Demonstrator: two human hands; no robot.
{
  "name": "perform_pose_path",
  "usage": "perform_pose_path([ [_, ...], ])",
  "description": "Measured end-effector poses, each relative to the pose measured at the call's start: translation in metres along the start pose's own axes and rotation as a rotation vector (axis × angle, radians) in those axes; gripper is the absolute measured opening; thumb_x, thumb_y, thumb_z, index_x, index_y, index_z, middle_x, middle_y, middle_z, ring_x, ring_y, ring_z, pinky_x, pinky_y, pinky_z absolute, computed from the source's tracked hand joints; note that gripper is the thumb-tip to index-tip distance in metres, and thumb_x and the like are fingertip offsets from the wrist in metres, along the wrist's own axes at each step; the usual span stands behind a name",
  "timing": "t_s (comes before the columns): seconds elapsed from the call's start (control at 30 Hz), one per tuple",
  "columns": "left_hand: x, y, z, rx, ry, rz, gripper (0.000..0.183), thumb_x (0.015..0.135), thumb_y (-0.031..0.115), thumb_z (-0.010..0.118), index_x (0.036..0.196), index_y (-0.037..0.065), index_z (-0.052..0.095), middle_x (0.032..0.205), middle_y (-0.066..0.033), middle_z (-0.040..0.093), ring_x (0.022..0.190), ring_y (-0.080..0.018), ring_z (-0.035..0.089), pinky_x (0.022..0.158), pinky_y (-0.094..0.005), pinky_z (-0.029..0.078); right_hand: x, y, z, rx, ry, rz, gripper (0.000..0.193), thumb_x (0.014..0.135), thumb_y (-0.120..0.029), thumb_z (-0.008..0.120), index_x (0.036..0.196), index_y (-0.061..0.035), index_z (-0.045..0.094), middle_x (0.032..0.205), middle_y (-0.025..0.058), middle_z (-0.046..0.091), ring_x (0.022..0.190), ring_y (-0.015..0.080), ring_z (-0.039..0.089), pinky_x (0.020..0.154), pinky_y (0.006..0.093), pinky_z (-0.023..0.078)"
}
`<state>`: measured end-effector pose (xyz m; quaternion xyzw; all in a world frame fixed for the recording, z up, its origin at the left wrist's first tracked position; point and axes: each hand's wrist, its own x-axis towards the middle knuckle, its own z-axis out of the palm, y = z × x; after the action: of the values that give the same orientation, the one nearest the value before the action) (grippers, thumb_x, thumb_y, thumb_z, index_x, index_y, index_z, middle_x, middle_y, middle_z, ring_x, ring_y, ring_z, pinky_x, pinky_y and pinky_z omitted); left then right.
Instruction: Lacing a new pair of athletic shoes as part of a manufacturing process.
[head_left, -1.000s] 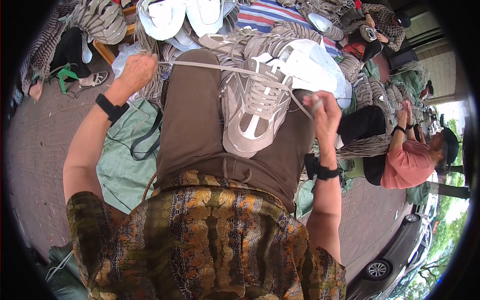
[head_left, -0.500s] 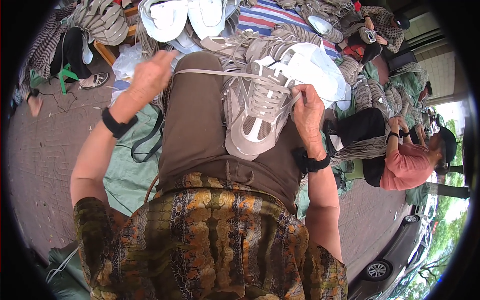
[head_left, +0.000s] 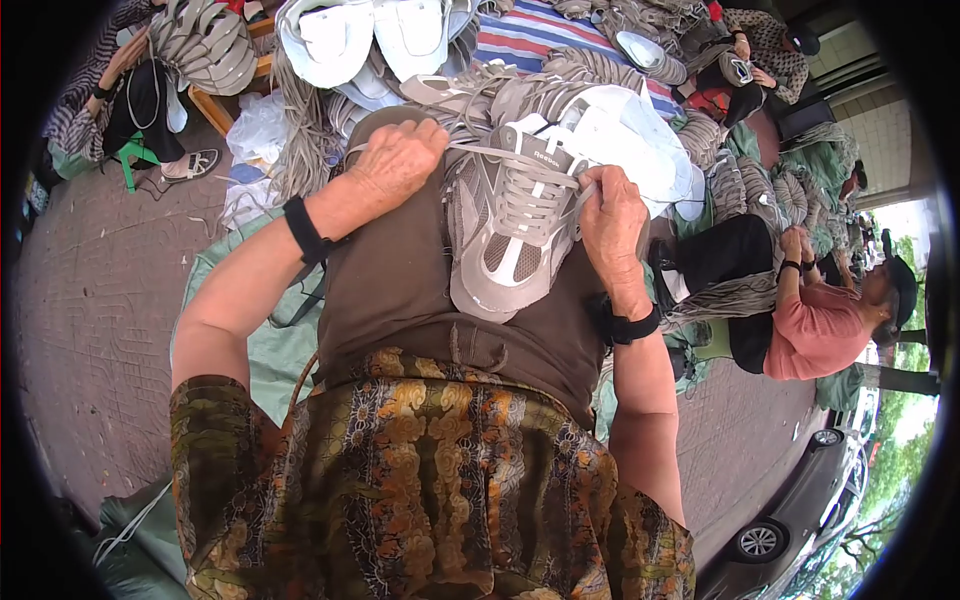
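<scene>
A grey-beige sneaker upper (head_left: pixel 497 284) without a sole lies between my thighs, toe toward me, its flat laces (head_left: pixel 530 205) crossing in rows up the front. My left hand (head_left: pixel 398 163), above my left thigh, is closed on a long shoelace (head_left: pixel 478 150) that runs to the top of the upper. At the upper's right edge my right hand (head_left: pixel 613 220) pinches near the top eyelets; its fingertips hide what exactly lies between them, though lace shows beside them.
White shoe forms (head_left: pixel 325 45) and stacks of grey uppers (head_left: pixel 600 68) lie just beyond my knees. Green sheeting (head_left: pixel 250 350) spreads at left. Co-workers sit around, one in a pink shirt (head_left: pixel 820 335) at right. A dark car (head_left: pixel 790 510) stands at lower right.
My left hand has come inward from beyond my left knee to above the thigh, still with the lace. My right hand has turned slightly in place. The upper has stayed put.
</scene>
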<state>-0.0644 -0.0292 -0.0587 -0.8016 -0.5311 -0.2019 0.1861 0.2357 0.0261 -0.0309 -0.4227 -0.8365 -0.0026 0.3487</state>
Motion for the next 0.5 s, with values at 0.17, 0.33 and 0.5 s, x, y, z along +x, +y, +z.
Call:
perform_pose_path([
  [0.17,-0.011,-0.041,-0.016,0.093,0.034,-0.048,0.009,0.078,0.001,0.055,0.087,0.001,0.054,0.076,-0.0145,0.062,0.072,-0.0307,0.066,0.061,-0.0413,0.054,0.012,-0.002,-0.001,-0.189,-0.051,-0.182,0.013,0.078,-0.003,0.058,0.090,-0.0093,0.060,0.083,0.0109,0.060,0.079,0.0343,0.059,0.074,0.0452,0.046],
  [0.33,-0.049,-0.083,-0.036,0.204,-0.126,-0.169,0.003,0.078,0.001,0.055,0.081,0.002,0.055,0.063,-0.0189,0.062,0.063,-0.0360,0.066,0.057,-0.0435,0.052,0.023,-0.003,-0.007,-0.110,-0.120,-0.131,0.010,0.079,-0.002,0.056,0.087,-0.0052,0.061,0.081,0.0167,0.063,0.076,0.0388,0.062,0.070,0.0468,0.048],
  [0.5,-0.098,-0.105,-0.026,0.185,-0.231,-0.252,0.006,0.082,0.004,0.053,0.080,0.001,0.057,0.065,-0.0213,0.063,0.063,-0.0390,0.066,0.057,-0.0478,0.052,0.020,0.004,-0.028,0.363,-0.206,0.118,0.013,0.088,-0.008,0.060,0.095,-0.0003,0.068,0.073,0.0172,0.064,0.062,0.0279,0.062,0.061,0.0372,0.048],
])
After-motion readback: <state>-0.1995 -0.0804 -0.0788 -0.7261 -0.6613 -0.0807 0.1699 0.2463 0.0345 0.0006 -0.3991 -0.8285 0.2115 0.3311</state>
